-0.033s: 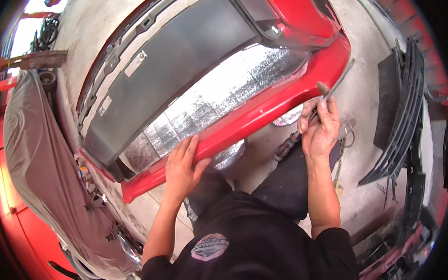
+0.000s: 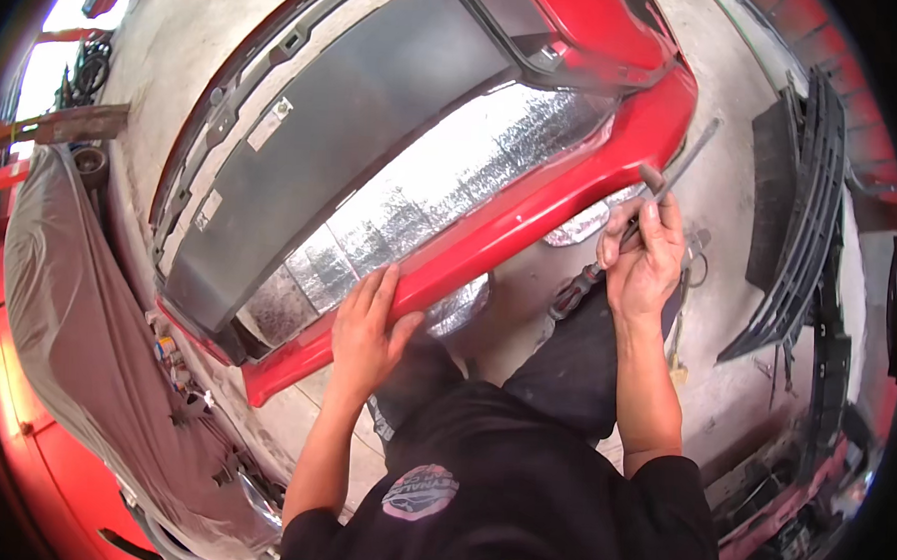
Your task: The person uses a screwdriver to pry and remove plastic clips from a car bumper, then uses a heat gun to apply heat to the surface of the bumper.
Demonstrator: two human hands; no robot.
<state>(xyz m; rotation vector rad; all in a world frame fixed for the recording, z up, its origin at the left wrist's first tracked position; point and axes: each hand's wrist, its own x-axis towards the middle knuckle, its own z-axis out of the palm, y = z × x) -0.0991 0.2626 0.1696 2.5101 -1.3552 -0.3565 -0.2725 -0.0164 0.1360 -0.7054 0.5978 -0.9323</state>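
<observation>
A large red car bumper cover with a dark grey panel lies before me. My left hand rests with fingers spread on its near red edge. Beyond the bumper's near side, toward the right, my right hand is raised with fingers closed around a thin grey rod. A short brown cylinder pokes up beside the fingertips; whether it joins the rod is unclear. Below that hand, over my thigh, is a dark tool with red parts, partly hidden.
Silvery foil sheeting shows through the bumper's opening. On the right lies a black slatted grille. A grey cover drapes a long object at left, beside small bottles and parts. The concrete floor surrounds the bumper.
The grey rod and the brown cylinder have shifted slightly to the right with my right hand. My left hand stays on the bumper.
</observation>
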